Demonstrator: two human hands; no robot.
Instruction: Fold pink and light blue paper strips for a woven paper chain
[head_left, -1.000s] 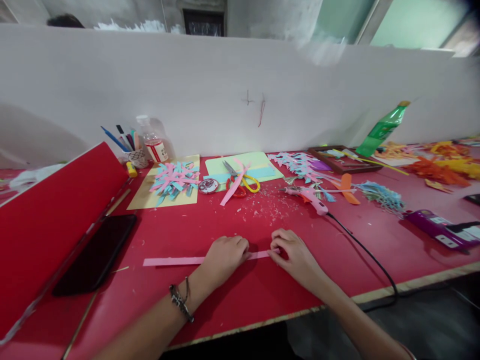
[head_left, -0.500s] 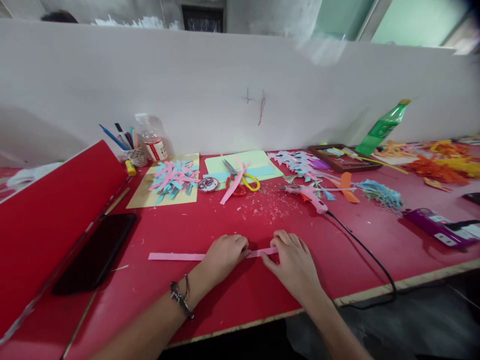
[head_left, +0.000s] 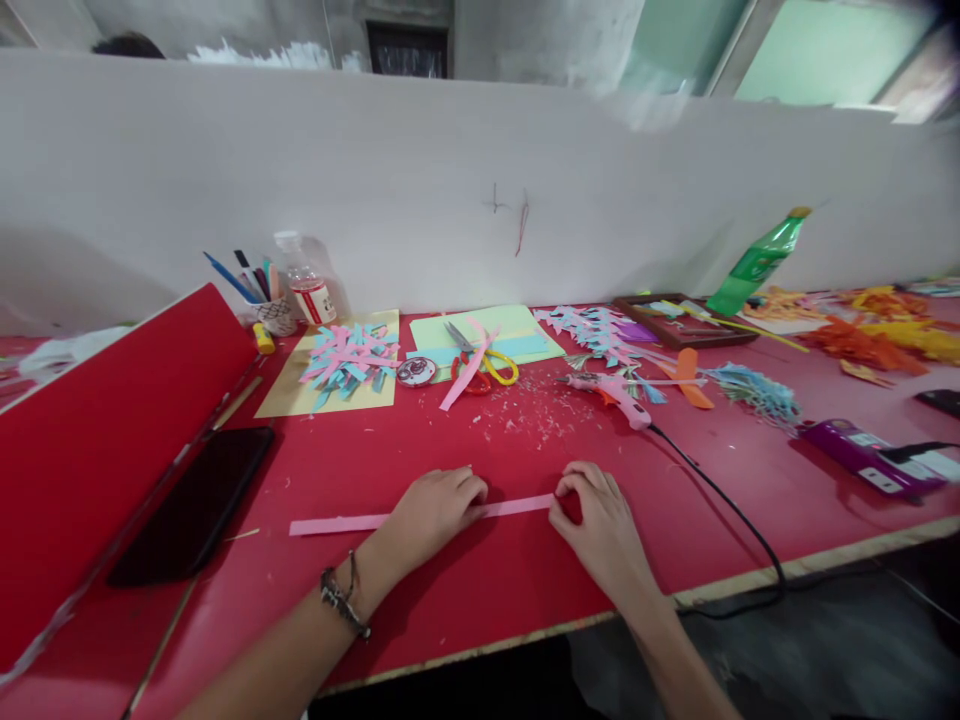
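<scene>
Pink strip: a long pink strip (head_left: 517, 506) is running crosswise over the near part of the red surface (head_left: 420, 625), its left part lying flat.
Left hand: this hand's (head_left: 435, 508) grip is pinching the strip along its middle; a dark bracelet (head_left: 339, 602) is circling the wrist.
Right hand: this hand's (head_left: 600, 515) grip is pinching the strip's right end.
Red surface: its front edge is showing pale and rough; small scraps (head_left: 541, 425) are lying scattered beyond the hands, near a pink glue gun (head_left: 628, 402).
Left side: a black phone (head_left: 195, 505) is lying beside a slanting red board (head_left: 127, 420).
Back: pens (head_left: 231, 278) are standing in a patterned cup (head_left: 276, 317) beside a clear bottle (head_left: 311, 297); pink and blue cuttings (head_left: 351, 360) are covering part of a yellow sheet (head_left: 292, 400).
Right side: a green bottle (head_left: 754, 268) is tilting near orange cuttings (head_left: 862, 347); a purple power strip (head_left: 855, 455) is lying nearer.
White partition: a partition (head_left: 390, 180) is standing along the back of the surface.
Room: a grey wall (head_left: 532, 35) is rising behind, with a dark opening (head_left: 409, 50); a pale green pane (head_left: 814, 50) is showing at right, and the top of a person's head (head_left: 129, 45) at left.
</scene>
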